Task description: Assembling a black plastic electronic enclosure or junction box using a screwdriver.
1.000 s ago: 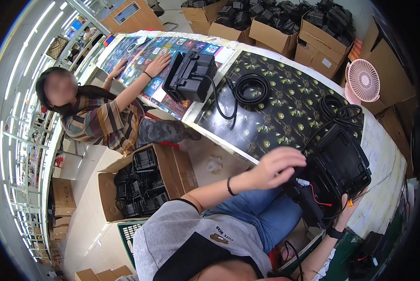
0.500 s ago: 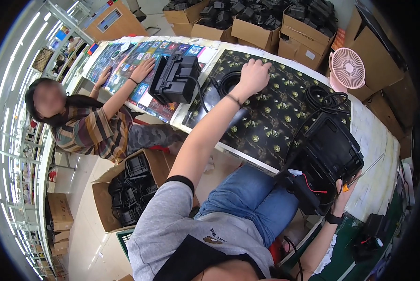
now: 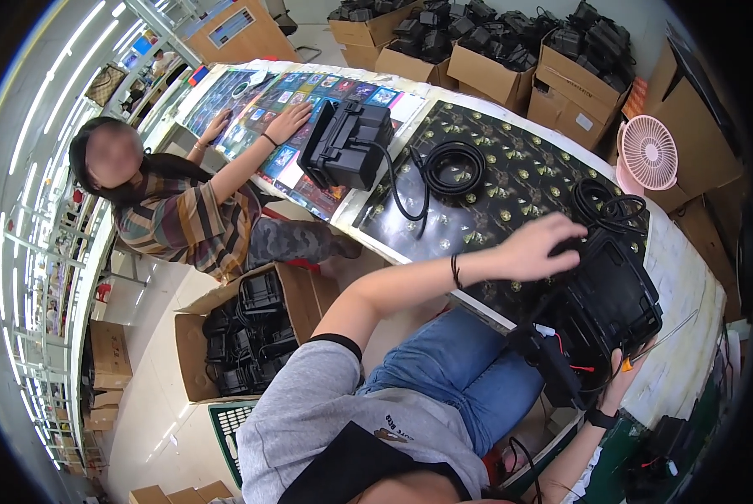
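Observation:
My left hand [image 3: 538,249] hovers above the dark patterned mat [image 3: 511,181], its fingers loosely bent, apart and empty. Just beyond its fingertips lies an open black plastic box [image 3: 616,281] with a lid. Red wiring and a white connector [image 3: 545,331] show in the box's near part. At the box's right side is my right hand [image 3: 627,380], closed around a thin screwdriver [image 3: 662,338] with a yellow-orange handle end and touching the box's edge. Part of that hand is hidden behind the box. A coiled black cable [image 3: 609,205] rests beside the lid.
A second black box [image 3: 355,143] stands farther left, its cable coil [image 3: 454,168] on the mat. A co-worker [image 3: 175,202] sits at left, hands on the table. A pink fan [image 3: 648,153] and cartons [image 3: 490,77] line the far side; another carton [image 3: 193,357] is on the floor.
My left hand has moved from the far cable coil back and right toward the open box, uncovering the coil. My right hand stays at the box. The whole view has shifted slightly.

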The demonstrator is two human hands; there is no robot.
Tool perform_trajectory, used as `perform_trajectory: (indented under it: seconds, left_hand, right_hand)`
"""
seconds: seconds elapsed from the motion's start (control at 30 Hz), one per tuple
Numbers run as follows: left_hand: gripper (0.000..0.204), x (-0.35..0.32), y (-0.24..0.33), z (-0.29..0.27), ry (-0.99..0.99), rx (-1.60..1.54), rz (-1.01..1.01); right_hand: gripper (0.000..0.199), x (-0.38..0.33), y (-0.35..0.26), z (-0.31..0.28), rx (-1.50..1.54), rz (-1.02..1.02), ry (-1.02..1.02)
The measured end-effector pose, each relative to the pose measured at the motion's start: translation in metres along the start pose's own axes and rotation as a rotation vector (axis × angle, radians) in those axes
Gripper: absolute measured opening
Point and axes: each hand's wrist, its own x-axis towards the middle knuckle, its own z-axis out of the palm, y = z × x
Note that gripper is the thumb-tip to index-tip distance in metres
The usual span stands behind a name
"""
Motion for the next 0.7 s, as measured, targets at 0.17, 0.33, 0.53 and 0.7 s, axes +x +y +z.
perform_trajectory:
  seconds: [0.17,0.33,0.53,0.7]
  left_hand:
    - [0.062,-0.005,0.011,0.021,-0.168,-0.362,-0.312]
    - [0.06,-0.014,-0.003,0.034,-0.124,-0.614,-0.396]
    - [0.057,-0.022,-0.005,0.048,-0.035,-0.741,-0.453]
    - [0.054,-0.018,0.005,0.042,-0.018,-0.732,-0.465]
  right_hand:
    - [0.095,0.0,0.001,-0.001,-0.015,0.011,0.015]
    - [0.095,-0.001,0.002,-0.003,-0.018,0.02,0.018]
    - [0.096,-0.001,0.006,-0.005,-0.023,0.015,0.019]
    - [0.097,-0.001,0.001,-0.002,-0.019,0.014,0.011]
